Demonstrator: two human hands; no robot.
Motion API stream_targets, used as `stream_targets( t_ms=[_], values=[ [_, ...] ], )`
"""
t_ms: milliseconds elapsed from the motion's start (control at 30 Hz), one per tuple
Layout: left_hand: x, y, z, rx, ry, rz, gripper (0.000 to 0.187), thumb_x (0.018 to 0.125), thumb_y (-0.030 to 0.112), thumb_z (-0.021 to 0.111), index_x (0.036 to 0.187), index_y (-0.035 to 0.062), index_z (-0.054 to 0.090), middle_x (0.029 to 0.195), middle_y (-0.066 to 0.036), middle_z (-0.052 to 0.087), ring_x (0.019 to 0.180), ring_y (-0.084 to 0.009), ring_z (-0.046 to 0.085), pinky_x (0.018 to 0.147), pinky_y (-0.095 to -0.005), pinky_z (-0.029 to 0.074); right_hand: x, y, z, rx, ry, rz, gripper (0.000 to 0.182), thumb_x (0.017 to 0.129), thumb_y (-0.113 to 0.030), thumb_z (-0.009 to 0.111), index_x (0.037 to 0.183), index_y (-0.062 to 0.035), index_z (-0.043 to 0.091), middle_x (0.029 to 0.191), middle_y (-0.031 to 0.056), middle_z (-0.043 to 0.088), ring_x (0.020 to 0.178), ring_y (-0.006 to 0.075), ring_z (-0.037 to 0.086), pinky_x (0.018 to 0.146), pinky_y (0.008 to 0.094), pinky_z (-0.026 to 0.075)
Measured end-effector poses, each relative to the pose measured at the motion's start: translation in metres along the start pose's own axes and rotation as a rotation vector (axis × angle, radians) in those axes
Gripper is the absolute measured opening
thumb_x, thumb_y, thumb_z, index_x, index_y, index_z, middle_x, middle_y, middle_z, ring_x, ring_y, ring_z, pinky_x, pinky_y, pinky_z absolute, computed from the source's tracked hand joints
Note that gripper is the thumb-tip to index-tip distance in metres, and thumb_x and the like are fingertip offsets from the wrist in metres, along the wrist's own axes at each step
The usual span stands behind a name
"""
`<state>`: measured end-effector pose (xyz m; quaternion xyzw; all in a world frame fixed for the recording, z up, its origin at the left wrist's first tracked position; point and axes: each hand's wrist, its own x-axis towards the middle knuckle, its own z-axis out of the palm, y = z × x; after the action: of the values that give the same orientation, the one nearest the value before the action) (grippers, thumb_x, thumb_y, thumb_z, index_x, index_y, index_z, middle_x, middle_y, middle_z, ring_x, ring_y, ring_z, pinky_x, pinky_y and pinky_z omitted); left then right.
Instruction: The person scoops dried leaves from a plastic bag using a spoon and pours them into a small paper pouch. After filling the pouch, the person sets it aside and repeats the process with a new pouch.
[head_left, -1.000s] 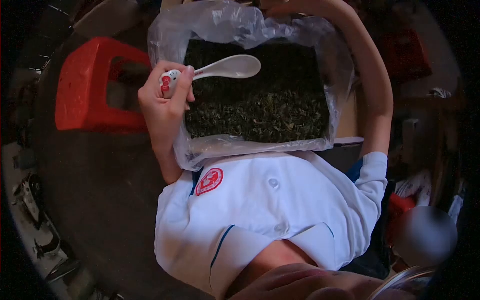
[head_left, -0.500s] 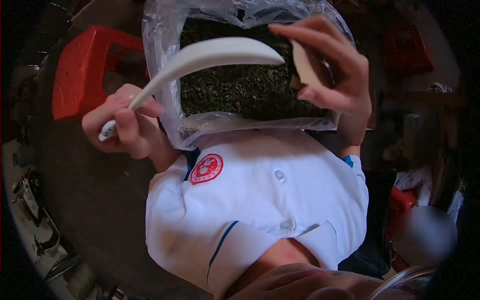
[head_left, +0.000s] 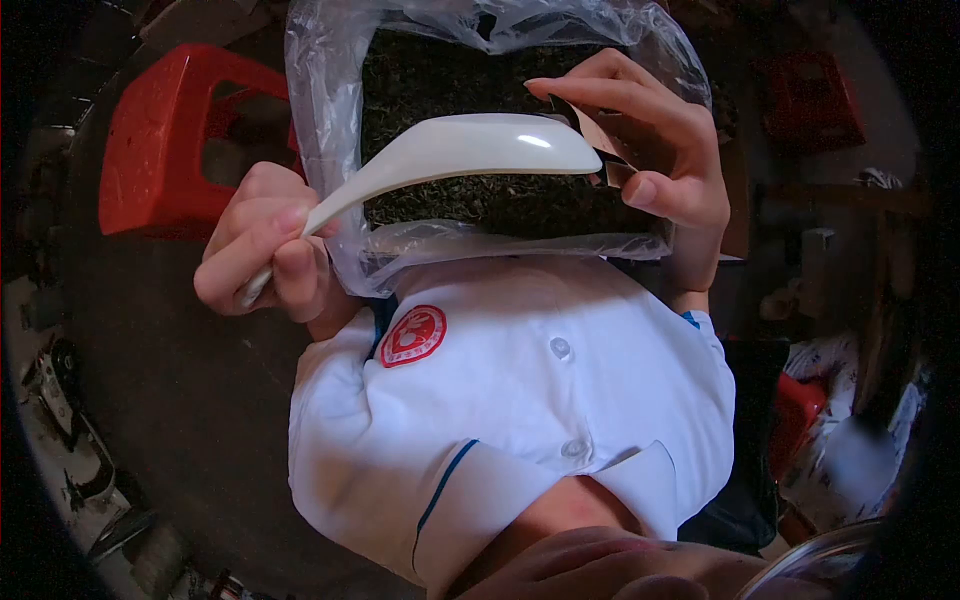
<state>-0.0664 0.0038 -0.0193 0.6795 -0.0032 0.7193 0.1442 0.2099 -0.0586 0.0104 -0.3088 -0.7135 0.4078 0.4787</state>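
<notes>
My left hand [head_left: 268, 240] is closed round the handle of a white, glossy ladle [head_left: 490, 140]. The ladle's bowl points right, its tip right at the mouth of a small brown packet [head_left: 598, 130]. That packet, dark inside, is held open between the fingers and thumb of my right hand [head_left: 680, 150]. Beneath both hands lies a mass of dark, dried tea-like leaves [head_left: 430, 205] in a box lined with a clear plastic bag [head_left: 345, 140]. What sits in the ladle's bowl is hidden by its side.
A red plastic stool [head_left: 150, 150] stands to the left of the box. Another red stool [head_left: 815, 100] is at the far right. Along the lower left edge lie assorted objects [head_left: 75, 420], and a red item [head_left: 795, 420] shows at the lower right.
The ladle has moved right and slightly nearer my body, its tip now meeting the packet. My left hand has shifted right, and my right hand has tilted the packet toward it.
</notes>
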Motion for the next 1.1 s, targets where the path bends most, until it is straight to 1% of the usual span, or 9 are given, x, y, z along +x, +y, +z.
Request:
stream_targets(
  t_ms=[133,233,333,733,833,933,1033,1067,1100],
  values=[
    [0.0,-0.007,-0.008,0.008,-0.055,0.142,0.015,0.089,0.009,0.057,0.091,-0.0038,0.049,0.059,-0.009,0.05,0.042,-0.0138,0.042,0.037,-0.0279,0.028,-0.001,0.001,0.001,0.123,-0.031,0.042,0.053,0.078,-0.029,0.071,0.12,0.0031,0.063,0.105,0.0094,0.056,0.096,0.0163,0.055,0.081,0.025,0.042],
    [0.01,-0.002,-0.008,-0.033,-0.115,0.092,0.013,0.086,0.005,0.056,0.09,-0.0052,0.048,0.056,-0.009,0.049,0.041,-0.0135,0.04,0.036,-0.0283,0.026,-0.001,-0.003,0.002,0.176,-0.041,0.101,0.052,0.079,-0.028,0.071,0.12,0.0033,0.063,0.105,0.0083,0.055,0.097,0.0149,0.054,0.082,0.0244,0.042],
    [0.009,-0.002,-0.013,-0.023,-0.142,0.084,0.014,0.085,0.005,0.056,0.09,-0.0053,0.048,0.055,-0.009,0.048,0.04,-0.0132,0.039,0.036,-0.0281,0.026,0.0,0.002,0.006,0.098,-0.054,0.137,0.075,0.075,-0.044,0.066,0.12,0.0152,0.056,0.105,0.0181,0.053,0.089,0.0196,0.055,0.071,0.0251,0.041],
    [0.027,-0.003,-0.013,-0.06,-0.257,0.078,0.015,0.075,-0.002,0.058,0.088,-0.0066,0.051,0.055,-0.011,0.052,0.039,-0.0131,0.038,0.036,-0.0274,0.024,0.002,-0.003,0.01,0.126,-0.092,0.222,0.072,0.075,-0.044,0.066,0.118,0.0133,0.059,0.102,0.0178,0.055,0.091,0.0222,0.057,0.071,0.0259,0.043],
    [0.03,-0.01,-0.008,-0.139,-0.336,0.147,0.017,0.074,-0.004,0.06,0.089,-0.0075,0.053,0.057,-0.012,0.055,0.039,-0.0139,0.04,0.037,-0.0273,0.025,0.002,0.011,0.003,0.089,-0.192,0.039,0.049,0.082,-0.025,0.071,0.123,0.0004,0.061,0.105,0.0071,0.057,0.096,0.0135,0.055,0.077,0.0246,0.043],
    [0.034,-0.012,0.001,-0.169,-0.428,0.176,0.02,0.072,-0.006,0.063,0.09,-0.0083,0.056,0.057,-0.012,0.056,0.041,-0.0146,0.042,0.037,-0.0274,0.026,0.001,0.007,0.005,0.114,-0.169,0.079,0.048,0.083,-0.025,0.07,0.123,0.0004,0.061,0.105,0.0068,0.057,0.095,0.0127,0.055,0.078,0.0239,0.042],
    [0.029,-0.012,0.014,-0.153,-0.441,0.186,0.023,0.069,-0.006,0.066,0.091,-0.0087,0.059,0.058,-0.009,0.055,0.041,-0.0148,0.043,0.038,-0.0276,0.026,0.002,0.007,0.004,0.069,-0.173,0.084,0.047,0.083,-0.022,0.071,0.123,0.0002,0.061,0.105,0.0062,0.058,0.095,0.0123,0.055,0.079,0.0238,0.042],
    [0.029,-0.012,0.018,-0.132,-0.46,0.177,0.024,0.065,-0.006,0.07,0.087,-0.0061,0.062,0.058,-0.006,0.054,0.042,-0.0148,0.042,0.039,-0.0275,0.027,0.002,0.006,0.006,0.073,-0.153,0.103,0.051,0.081,-0.026,0.07,0.122,0.0044,0.06,0.104,0.0101,0.058,0.095,0.0157,0.056,0.078,0.0258,0.043],
    [0.029,-0.012,0.021,-0.136,-0.528,0.189,0.022,0.067,-0.006,0.067,0.088,-0.007,0.06,0.059,-0.009,0.055,0.041,-0.0148,0.043,0.038,-0.0278,0.026,0.003,0.004,0.01,0.078,-0.132,0.122,0.057,0.079,-0.029,0.07,0.12,0.0086,0.06,0.104,0.0139,0.058,0.095,0.0191,0.056,0.078,0.0278,0.043]
  ],
)
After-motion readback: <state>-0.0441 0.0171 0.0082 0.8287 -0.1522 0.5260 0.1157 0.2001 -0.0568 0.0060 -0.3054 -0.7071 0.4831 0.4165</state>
